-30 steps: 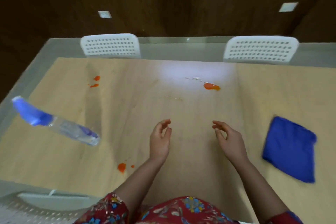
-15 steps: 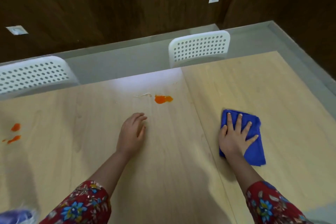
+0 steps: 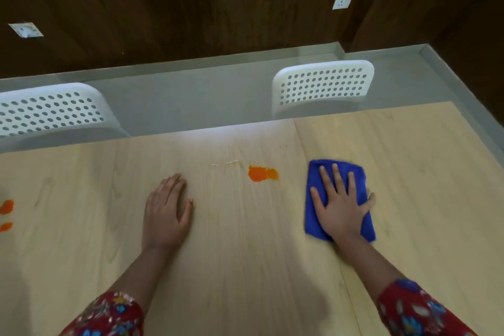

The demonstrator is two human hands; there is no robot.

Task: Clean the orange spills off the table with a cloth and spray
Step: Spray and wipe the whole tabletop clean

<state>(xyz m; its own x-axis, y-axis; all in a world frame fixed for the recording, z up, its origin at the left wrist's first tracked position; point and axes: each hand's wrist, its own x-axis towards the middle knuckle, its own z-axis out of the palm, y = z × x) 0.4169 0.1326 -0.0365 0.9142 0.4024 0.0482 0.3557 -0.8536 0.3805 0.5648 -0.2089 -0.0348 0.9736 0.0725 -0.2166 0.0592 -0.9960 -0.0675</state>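
Note:
My right hand [image 3: 341, 206] lies flat with spread fingers on a folded blue cloth [image 3: 316, 218] on the light wooden table [image 3: 245, 267]. An orange spill [image 3: 262, 173] sits just left of the cloth, towards the far edge, with a faint whitish smear [image 3: 226, 163] beside it. Two more orange spots [image 3: 6, 207] show at the left border. My left hand [image 3: 167, 214] rests flat on the table, fingers straight, left of the central spill. The spray bottle is out of view.
Two white perforated chair backs [image 3: 323, 86] [image 3: 51, 112] stand behind the table's far edge. A seam [image 3: 324, 226] runs through the tabletop under the cloth. Dark wooden walls with white sockets [image 3: 342, 2] lie beyond a grey floor.
My right hand reached the cloth, pressed flat on it and slid it left towards the central spill. My left hand flattened on the table. The view swung right; the spray bottle left the frame.

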